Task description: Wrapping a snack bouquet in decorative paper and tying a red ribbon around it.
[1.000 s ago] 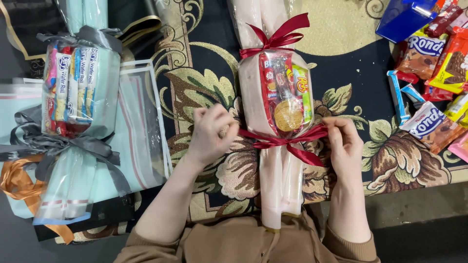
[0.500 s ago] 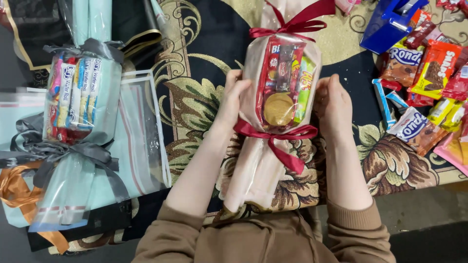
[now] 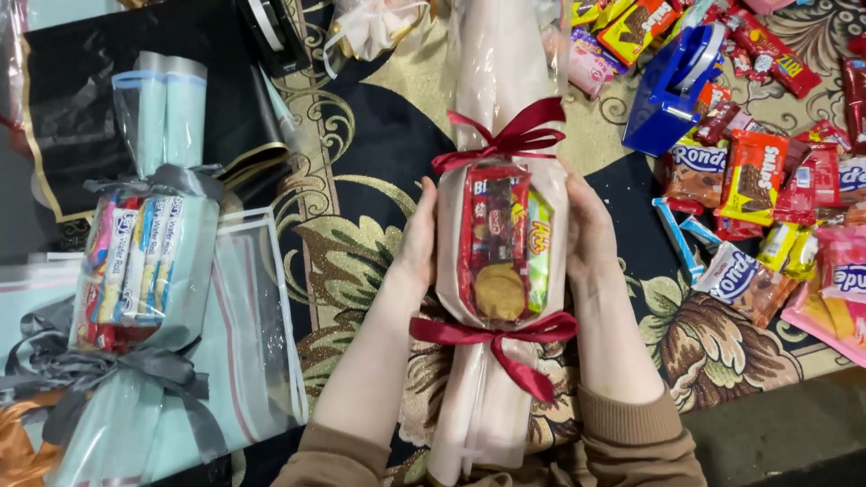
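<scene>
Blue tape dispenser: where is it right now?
Head view, upper right: the blue tape dispenser sits on the patterned cloth at the edge of the snack pile, right of the pink parcel.

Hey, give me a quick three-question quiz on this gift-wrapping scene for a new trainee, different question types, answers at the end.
1. True or false: both hands grip the pink parcel from its sides.
2. What colour are the parcel's ribbons? A) grey B) dark red C) orange
3. Fill in: the blue tape dispenser lies to the ____ of the parcel.

Key
1. True: the left hand and right hand hold it between them.
2. B; the grey bow belongs to the pale blue parcel on the left.
3. Right, beside the pile of snacks.
</scene>
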